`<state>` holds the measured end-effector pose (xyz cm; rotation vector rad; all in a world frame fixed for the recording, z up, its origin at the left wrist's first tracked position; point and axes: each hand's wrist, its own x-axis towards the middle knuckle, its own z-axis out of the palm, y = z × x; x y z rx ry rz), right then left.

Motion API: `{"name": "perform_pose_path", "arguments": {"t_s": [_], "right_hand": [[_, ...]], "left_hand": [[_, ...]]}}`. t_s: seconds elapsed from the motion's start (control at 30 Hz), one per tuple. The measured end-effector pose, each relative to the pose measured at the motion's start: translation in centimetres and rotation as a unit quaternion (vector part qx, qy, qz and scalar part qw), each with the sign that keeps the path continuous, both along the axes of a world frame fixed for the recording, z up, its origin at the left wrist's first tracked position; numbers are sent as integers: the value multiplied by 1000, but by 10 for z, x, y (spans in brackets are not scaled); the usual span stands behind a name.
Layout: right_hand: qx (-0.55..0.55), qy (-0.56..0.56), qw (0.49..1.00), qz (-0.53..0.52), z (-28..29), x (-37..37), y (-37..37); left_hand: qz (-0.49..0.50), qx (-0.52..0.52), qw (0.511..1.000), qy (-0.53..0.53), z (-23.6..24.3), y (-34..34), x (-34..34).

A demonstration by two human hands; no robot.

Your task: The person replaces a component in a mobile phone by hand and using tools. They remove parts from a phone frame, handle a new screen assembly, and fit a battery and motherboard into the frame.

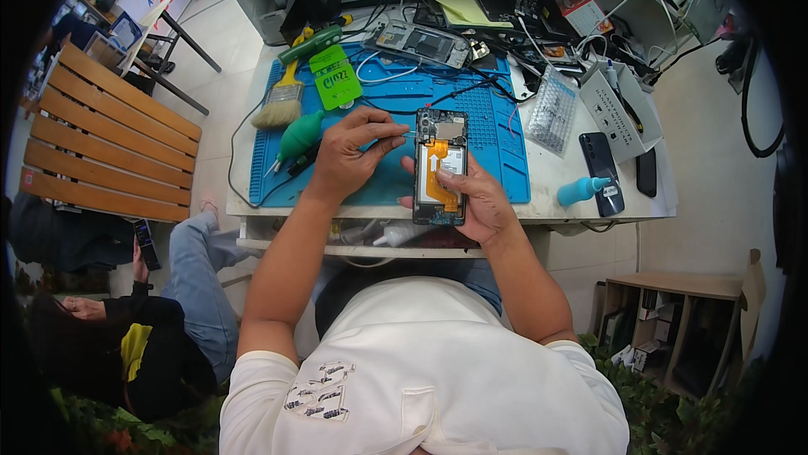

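Observation:
My right hand [486, 202] grips an opened smartphone [450, 130] above the blue work mat, with its thumb across the lower middle. The phone's back is off, so an orange flex cable [433, 167] shows over its battery, with circuit parts at the top end. At the phone's upper left edge, my left hand [353, 152] is closed in a pinch on a tiny, thin, pale piece, too small to name. A green air blower bulb [300, 135] lies on the mat beside my left hand.
On the blue mat [387, 188] lie a brush [280, 105], a green card [335, 76] and a phone frame [422, 42]. To the right are a blue bottle [581, 191], a dark phone [601, 170] and a white box [619, 110]. Cables clutter the back. A seated person [198, 287] is at left.

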<state>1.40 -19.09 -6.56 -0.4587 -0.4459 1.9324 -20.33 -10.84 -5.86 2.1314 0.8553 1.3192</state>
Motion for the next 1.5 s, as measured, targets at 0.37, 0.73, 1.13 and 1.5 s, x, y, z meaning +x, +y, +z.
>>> {"name": "perform_pose_path", "arguments": {"t_s": [0.37, 0.73, 1.13, 1.5], "right_hand": [[-11, 25, 1000, 15, 0, 3, 1], [-13, 35, 999, 22, -2, 4, 2], [-16, 38, 999, 21, -2, 4, 2], [-15, 39, 999, 28, -4, 5, 2]], "left_hand": [[-8, -31, 999, -10, -3, -1, -1], [-6, -16, 1000, -22, -5, -1, 0], [-4, -18, 1000, -20, -6, -1, 0], [-4, -21, 1000, -16, -6, -2, 0]]}}
